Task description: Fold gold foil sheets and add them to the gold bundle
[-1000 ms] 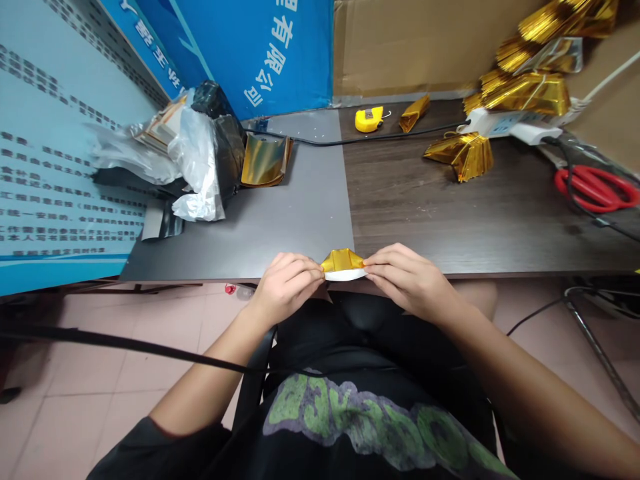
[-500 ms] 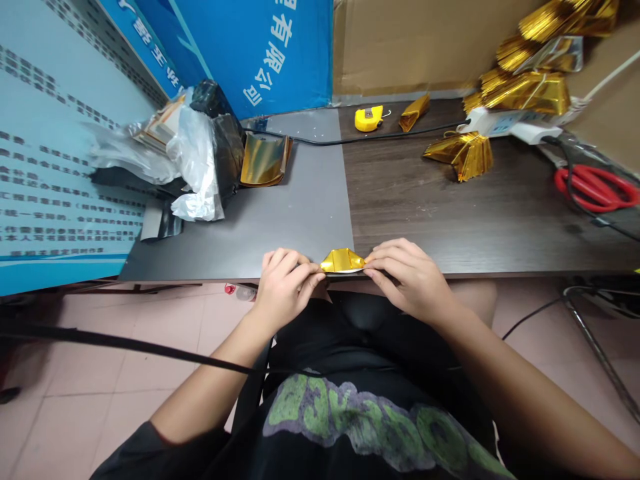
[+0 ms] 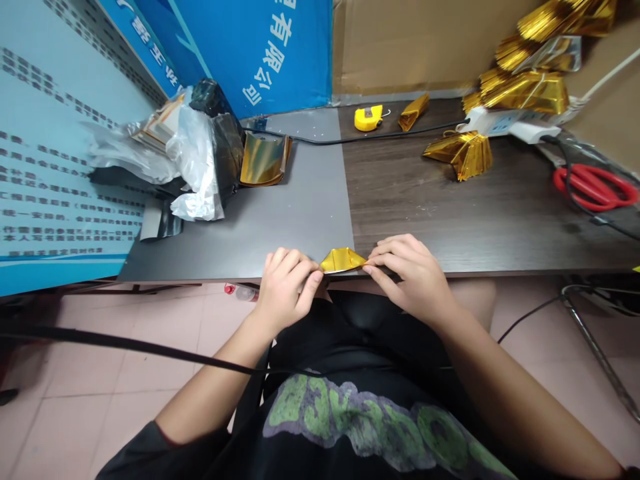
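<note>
Gold foil-like paper, shiny and creased: one gold paper piece (image 3: pixel 343 259), low and roughly trapezoid, with fold lines down its face, narrow ends and a thin pale strip at its lower edge. We find it at the near edge of the table (image 3: pixel 410 200), in front of the person's body, between the two hands.

Left hand (image 3: pixel 287 287): thumb and fingertips pinching the piece's left end; the other fingers curled close together. Right hand (image 3: pixel 413 280): thumb and fingertips pinching the right end, the remaining fingers bent and stretched a little longer than the left's.

Table surface: smooth matt grey on the left, dark wood grain on the right, with small pale specks that we cannot identify.

Further items, as we list them: gold sheets (image 3: pixel 265 160), glossy, slightly curved, stacked beside a crumpled plastic bag (image 3: pixel 197 167); a tape measure (image 3: pixel 369 119), yellow, rounded, its hook out; a gold tube (image 3: pixel 414 112), folded and angular, near it; a gold bundle (image 3: pixel 465 157), pleated, fanned out; a power strip (image 3: pixel 493 122), white, hard-shelled; scissors (image 3: pixel 595 188) with red looped handles. Behind, we note brown cardboard (image 3: pixel 400 47), flat and dull.
</note>
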Tool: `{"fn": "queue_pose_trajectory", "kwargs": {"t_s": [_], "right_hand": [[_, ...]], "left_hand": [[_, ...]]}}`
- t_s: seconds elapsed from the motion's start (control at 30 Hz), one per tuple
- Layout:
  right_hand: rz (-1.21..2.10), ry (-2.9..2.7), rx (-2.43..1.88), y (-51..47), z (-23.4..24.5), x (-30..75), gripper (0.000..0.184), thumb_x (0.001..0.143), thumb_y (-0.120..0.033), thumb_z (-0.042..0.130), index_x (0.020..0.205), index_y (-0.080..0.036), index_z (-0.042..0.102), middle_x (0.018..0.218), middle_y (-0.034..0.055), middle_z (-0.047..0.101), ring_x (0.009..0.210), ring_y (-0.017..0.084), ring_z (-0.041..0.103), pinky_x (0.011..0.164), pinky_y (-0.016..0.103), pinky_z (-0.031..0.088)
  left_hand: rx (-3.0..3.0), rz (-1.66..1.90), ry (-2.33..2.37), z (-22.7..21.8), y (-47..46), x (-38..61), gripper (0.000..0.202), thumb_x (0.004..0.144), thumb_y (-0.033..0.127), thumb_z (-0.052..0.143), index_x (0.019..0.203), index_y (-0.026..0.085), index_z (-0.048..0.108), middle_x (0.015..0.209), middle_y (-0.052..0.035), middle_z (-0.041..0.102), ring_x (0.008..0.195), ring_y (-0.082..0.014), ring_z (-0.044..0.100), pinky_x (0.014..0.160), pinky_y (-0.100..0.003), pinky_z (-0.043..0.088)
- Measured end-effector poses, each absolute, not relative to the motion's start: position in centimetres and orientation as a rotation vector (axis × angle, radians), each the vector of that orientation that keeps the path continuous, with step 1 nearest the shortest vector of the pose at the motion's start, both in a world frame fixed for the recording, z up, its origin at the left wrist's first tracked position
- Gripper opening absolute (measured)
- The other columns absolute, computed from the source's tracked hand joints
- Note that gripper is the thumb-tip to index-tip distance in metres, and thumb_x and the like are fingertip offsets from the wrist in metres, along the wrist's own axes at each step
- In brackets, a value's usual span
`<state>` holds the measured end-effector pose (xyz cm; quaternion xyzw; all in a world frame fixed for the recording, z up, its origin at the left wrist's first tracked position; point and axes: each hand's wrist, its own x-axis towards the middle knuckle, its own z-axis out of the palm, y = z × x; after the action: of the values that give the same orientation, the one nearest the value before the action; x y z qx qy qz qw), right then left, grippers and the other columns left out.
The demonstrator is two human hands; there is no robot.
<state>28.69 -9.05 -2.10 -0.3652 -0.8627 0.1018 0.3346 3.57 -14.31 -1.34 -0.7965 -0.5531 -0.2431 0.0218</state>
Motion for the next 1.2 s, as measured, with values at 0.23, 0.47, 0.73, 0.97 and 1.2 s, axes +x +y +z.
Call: {"fn": "queue_pose_trajectory", "kwargs": {"t_s": [0.23,0.47,0.73,0.97,1.2], "right_hand": [[0.258,-2.247,-0.934,-9.0,-2.3,28.8,0.009,0.095,-0.021,0.067,0.089,-0.017,0.07,0.092,0.0054,0.074,0.097,0.025,0.063,0.083,0.041,0.052],[0.261,-2.251,-0.915,-8.9,-2.5,28.9,0.006,0.094,-0.021,0.068,0.089,-0.018,0.07,0.092,0.005,0.073,0.098,0.025,0.063,0.082,0.04,0.051],[0.284,-2.246,-1.013,-9.2,-2.0,28.6,0.009,0.094,-0.023,0.065,0.089,-0.018,0.07,0.096,0.007,0.07,0.097,0.025,0.06,0.081,0.04,0.048],[0.314,-2.255,-1.16,-9.3,-1.3,28.1,0.012,0.094,-0.026,0.064,0.085,-0.019,0.07,0.097,0.0072,0.069,0.099,0.026,0.058,0.084,0.042,0.045],[0.355,-2.368,-1.299,-8.6,0.2,27.7,0.013,0.09,-0.025,0.066,0.08,-0.02,0.073,0.095,0.0081,0.068,0.096,0.027,0.054,0.078,0.041,0.042]], "left_hand": [[-2.466,-0.851,-1.656,-1.6,-14.0,3.8,0.014,0.091,0.036,0.066,0.085,0.023,0.066,0.085,0.0047,0.072,0.084,-0.0091,0.053,0.081,-0.023,0.035],[-2.458,-0.826,-1.696,-1.5,-13.9,3.7,0.014,0.091,0.038,0.066,0.085,0.026,0.071,0.085,0.0037,0.07,0.085,-0.0095,0.05,0.08,-0.024,0.035],[-2.43,-0.589,-2.0,-0.4,-14.0,4.7,0.029,0.097,0.043,0.05,0.085,0.025,0.069,0.081,0.0017,0.068,0.08,-0.0107,0.046,0.078,-0.027,0.027],[-2.41,-0.433,-2.304,1.1,-13.7,5.4,0.032,0.096,0.046,0.051,0.081,0.023,0.067,0.08,0.001,0.067,0.079,-0.0109,0.048,0.076,-0.026,0.022],[-2.423,-0.276,-2.351,2.1,-12.7,5.6,0.027,0.093,0.042,0.058,0.079,0.023,0.069,0.079,0.0,0.07,0.077,-0.013,0.054,0.072,-0.027,0.024]]}}
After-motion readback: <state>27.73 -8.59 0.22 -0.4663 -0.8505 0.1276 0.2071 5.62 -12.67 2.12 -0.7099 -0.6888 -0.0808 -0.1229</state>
